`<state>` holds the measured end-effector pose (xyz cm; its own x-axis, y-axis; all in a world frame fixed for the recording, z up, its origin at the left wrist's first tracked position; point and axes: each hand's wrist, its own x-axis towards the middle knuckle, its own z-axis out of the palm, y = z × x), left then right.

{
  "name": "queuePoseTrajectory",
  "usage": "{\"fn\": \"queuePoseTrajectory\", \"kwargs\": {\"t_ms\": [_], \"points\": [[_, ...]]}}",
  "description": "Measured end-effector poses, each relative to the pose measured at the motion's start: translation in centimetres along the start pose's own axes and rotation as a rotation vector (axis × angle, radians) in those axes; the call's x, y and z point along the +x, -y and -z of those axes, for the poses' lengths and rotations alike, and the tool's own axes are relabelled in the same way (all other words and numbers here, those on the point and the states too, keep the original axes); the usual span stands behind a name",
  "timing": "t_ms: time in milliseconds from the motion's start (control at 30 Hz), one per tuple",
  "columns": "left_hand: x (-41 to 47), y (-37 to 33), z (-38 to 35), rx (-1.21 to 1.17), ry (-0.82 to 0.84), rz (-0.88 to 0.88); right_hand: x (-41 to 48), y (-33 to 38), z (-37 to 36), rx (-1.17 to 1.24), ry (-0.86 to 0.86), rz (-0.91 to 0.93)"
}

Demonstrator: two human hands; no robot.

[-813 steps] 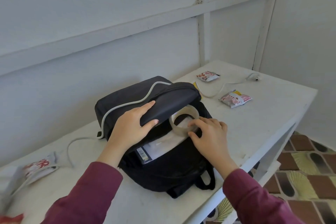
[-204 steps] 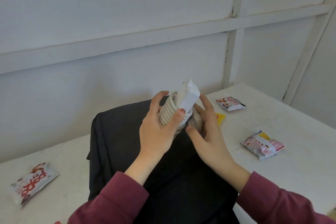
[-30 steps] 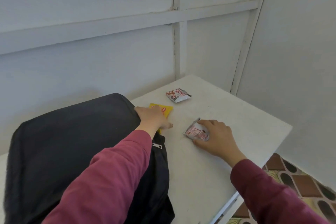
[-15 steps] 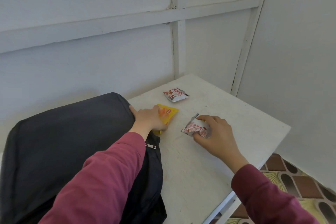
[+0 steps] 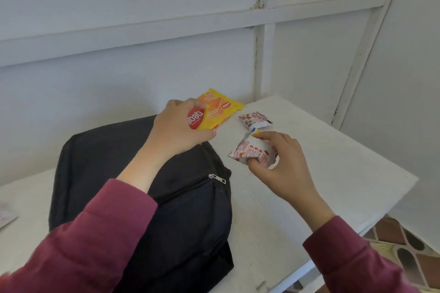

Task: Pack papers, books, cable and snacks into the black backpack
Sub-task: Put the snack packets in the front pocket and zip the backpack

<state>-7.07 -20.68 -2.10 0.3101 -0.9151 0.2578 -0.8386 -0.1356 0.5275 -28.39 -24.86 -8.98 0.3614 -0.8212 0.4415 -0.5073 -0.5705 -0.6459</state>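
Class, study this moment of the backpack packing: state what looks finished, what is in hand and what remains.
Looks done: no papers, books or cable show outside the black backpack, so probably packed. In hand: left hand holds the yellow wafer packet; right hand grips a white snack packet. Left: those two and the third packet on the table.

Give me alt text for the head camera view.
A person's left hand holds a yellow wafer packet and the right hand a white snack packet near a black backpack on a white table. A third packet lies nearby.
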Motion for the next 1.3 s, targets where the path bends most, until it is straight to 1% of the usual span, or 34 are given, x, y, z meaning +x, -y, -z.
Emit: {"fn": "queuePoseTrajectory", "kwargs": {"t_ms": [133,267,333,400,467,533,600,633,700,767,800,867,933,1000,1067,1133,1200,1267,1300], "points": [[-3.9,2.9,3.2,0.074,-0.057,0.105,0.2,2.8,-2.1,0.078,0.093,0.100],[-7.2,6.5,5.0,0.176,-0.119,0.254,0.6,5.2,-4.4,0.129,0.168,0.175],[-8.5,8.4,5.6,0.225,-0.112,0.313,0.7,6.0,-5.4,0.121,0.212,0.207],[-9.4,10.1,6.2,0.265,-0.086,0.334,0.9,6.7,-6.3,0.099,0.248,0.231],[-10.1,11.3,6.6,0.303,-0.079,0.320,1.1,7.1,-7.1,0.089,0.266,0.245],[-10.6,12.0,6.7,0.328,-0.115,0.277,1.2,7.5,-7.7,0.087,0.288,0.248],[-11.4,12.1,6.5,0.249,-0.165,0.187,1.1,7.8,-8.2,0.089,0.290,0.256],[-11.8,12.0,6.4,0.173,-0.148,0.131,1.1,8.0,-8.3,0.087,0.290,0.254],[-12.8,11.6,6.2,0.051,-0.009,0.074,0.8,8.4,-8.5,0.072,0.291,0.252],[-13.6,11.4,5.7,0.017,0.091,0.094,0.3,8.6,-8.4,0.079,0.296,0.258],[-13.8,11.4,5.4,0.012,0.090,0.110,0.0,8.7,-8.4,0.097,0.298,0.269],[-14.0,11.0,5.0,-0.026,-0.010,0.127,-0.9,8.7,-8.1,0.149,0.282,0.283],[-13.8,10.7,4.7,-0.032,-0.176,0.093,-2.2,8.7,-7.7,0.193,0.248,0.286],[-13.5,10.4,4.5,0.000,-0.334,0.053,-3.4,8.5,-7.4,0.220,0.219,0.343],[-13.1,10.1,4.5,0.018,-0.456,0.037,-4.3,8.3,-7.2,0.264,0.248,0.424],[-12.7,10.2,4.4,0.046,-0.529,0.026,-4.8,8.2,-7.2,0.295,0.332,0.484],[-12.4,10.1,4.5,0.091,-0.554,-0.017,-4.9,8.2,-7.4,0.268,0.400,0.509],[-12.4,10.0,4.6,0.107,-0.583,-0.079,-4.7,8.4,-7.7,0.188,0.393,0.531],[-12.5,9.9,4.6,0.112,-0.600,-0.107,-4.6,8.6,-7.9,0.133,0.351,0.545]]}}
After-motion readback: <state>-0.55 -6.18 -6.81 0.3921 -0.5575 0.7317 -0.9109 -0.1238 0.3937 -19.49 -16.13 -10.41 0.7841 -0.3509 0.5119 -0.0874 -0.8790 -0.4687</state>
